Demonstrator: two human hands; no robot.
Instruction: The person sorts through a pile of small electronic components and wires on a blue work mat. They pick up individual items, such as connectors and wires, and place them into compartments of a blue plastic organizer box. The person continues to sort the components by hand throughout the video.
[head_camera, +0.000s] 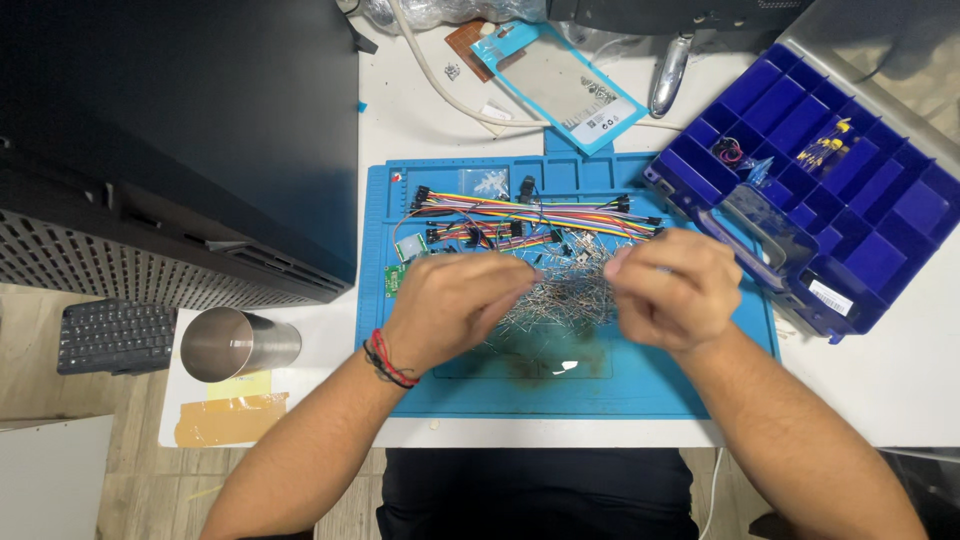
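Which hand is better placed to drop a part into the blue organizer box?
Right, probably. The right hand hovers over the pile of loose leaded parts right beside the blue organizer box. The left hand is across the mat, farther off.

A loose heap of thin, silvery wire-legged parts (565, 295) lies spread on the blue mat (640, 385), between both hands.

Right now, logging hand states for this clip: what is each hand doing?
Left hand: fingers curled, pinching over the pile of small wire-legged components; exact piece cannot be told.
Right hand: fingers curled above the same pile; contents cannot be told.
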